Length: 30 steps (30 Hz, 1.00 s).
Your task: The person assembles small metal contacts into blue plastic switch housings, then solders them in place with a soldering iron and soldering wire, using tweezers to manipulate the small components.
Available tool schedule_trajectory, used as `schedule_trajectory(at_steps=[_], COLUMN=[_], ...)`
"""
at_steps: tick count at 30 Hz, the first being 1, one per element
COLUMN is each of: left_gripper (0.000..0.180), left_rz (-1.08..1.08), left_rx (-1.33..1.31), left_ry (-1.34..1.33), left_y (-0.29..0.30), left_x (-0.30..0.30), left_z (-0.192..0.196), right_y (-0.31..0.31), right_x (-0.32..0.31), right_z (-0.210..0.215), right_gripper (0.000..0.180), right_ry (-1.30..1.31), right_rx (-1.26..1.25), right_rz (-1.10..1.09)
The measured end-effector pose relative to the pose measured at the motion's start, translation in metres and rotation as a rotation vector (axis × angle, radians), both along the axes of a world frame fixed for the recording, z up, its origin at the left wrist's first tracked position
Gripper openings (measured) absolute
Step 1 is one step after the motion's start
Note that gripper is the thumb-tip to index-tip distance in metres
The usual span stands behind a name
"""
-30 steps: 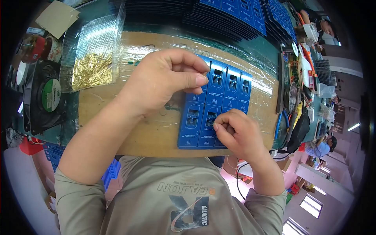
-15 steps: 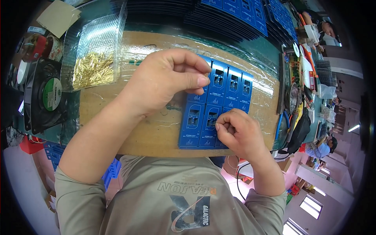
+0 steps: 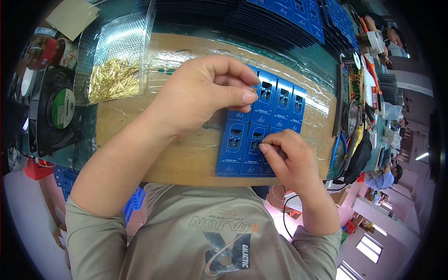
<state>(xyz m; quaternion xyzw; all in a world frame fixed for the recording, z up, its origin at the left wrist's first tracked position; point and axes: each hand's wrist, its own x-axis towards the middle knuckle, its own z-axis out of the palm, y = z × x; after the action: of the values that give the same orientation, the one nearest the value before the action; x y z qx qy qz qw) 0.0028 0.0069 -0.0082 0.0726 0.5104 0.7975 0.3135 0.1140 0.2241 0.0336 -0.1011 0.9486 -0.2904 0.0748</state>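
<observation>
A blue circuit board panel (image 3: 232, 158), divided into several units with cut-outs and white printing, lies flat on a tan work board (image 3: 186, 161). My left hand (image 3: 205, 91) hovers over the panel's upper left part, thumb and forefinger brought together in a pinch. Whatever sits between those fingertips is too small to make out. Over the lower row, my right hand (image 3: 293, 156) is closed, its fingertips pinched at the edge of a unit's cut-out; anything in them is hidden. Many thin gold-coloured metal pins (image 3: 114, 80) lie in a clear plastic tray (image 3: 145, 51) at the upper left.
Stacks of blue circuit boards (image 3: 284, 23) stand along the far side. A black fan (image 3: 51, 112) with a green centre is at the left, below some jars (image 3: 46, 52). Tools, including blue-handled pliers (image 3: 337, 149), crowd the right. Other people are at the far right.
The whole view has shifted slightly, with the panel appearing a little farther right. Both hands keep nearly the same pinched poses over the panel.
</observation>
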Motion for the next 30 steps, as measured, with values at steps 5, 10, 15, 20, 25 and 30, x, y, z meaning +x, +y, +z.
schedule_trajectory(at_steps=[5,10,15,20,25,30], left_gripper=[0.03,0.032,0.034,0.034,0.035,0.035], left_rz=[-0.016,-0.069,-0.098,-0.088,-0.074,-0.055], left_rx=[0.008,-0.032,-0.013,0.006,-0.004,-0.026], left_ry=[0.007,0.006,-0.037,-0.07,-0.075,-0.081], left_y=[-0.001,0.001,-0.001,-0.001,0.001,0.0], left_x=[0.001,0.002,0.004,0.004,0.004,0.005], left_z=[0.0,0.005,0.004,0.007,0.008,0.008], right_y=[0.001,-0.011,-0.018,-0.021,-0.023,-0.03], right_x=[-0.001,-0.008,-0.028,-0.034,-0.034,-0.038], right_z=[-0.002,0.009,0.003,-0.004,-0.007,-0.012], right_gripper=[0.01,0.019,0.028,0.025,0.021,0.018], right_ry=[-0.032,0.031,0.253,0.423,0.441,0.514], right_rx=[0.049,-0.097,-0.156,-0.116,-0.167,-0.176], right_rz=[0.018,-0.121,-0.081,0.006,-0.047,-0.092])
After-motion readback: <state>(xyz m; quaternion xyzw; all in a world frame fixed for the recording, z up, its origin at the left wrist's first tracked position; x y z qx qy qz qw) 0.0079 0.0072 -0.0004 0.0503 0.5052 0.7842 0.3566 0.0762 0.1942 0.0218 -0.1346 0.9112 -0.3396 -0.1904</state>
